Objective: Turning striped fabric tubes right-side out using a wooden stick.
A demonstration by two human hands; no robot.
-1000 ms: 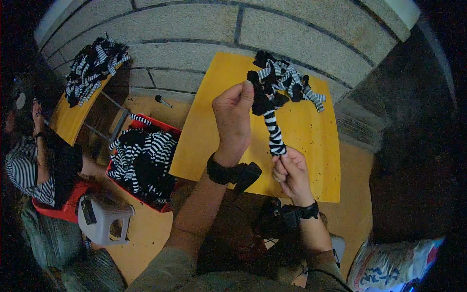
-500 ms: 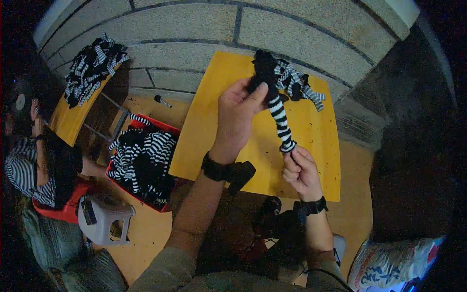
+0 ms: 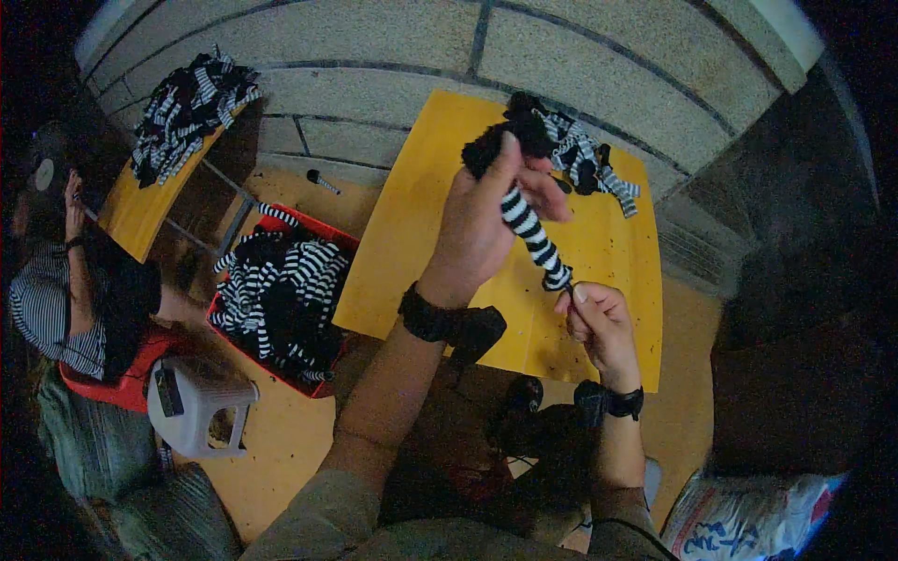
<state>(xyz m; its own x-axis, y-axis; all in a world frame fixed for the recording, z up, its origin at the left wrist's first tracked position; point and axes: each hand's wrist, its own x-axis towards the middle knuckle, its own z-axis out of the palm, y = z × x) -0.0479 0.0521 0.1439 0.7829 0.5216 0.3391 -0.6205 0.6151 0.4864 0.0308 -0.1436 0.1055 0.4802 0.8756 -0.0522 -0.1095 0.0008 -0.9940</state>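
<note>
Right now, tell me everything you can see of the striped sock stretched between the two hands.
The striped sock is a soft knit tube with black and white bands and a solid black upper end. It is pulled taut on a slant above the yellow table. The left hand grips its black top, near a small pile of similar socks; the right hand pinches its lower tip. It hangs clear of the tabletop.

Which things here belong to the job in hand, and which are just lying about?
In hand: striped sock, left hand, right hand, sock pile on yellow table.

Lying about: red crate of socks, white stool, printed sack, second table.
</note>
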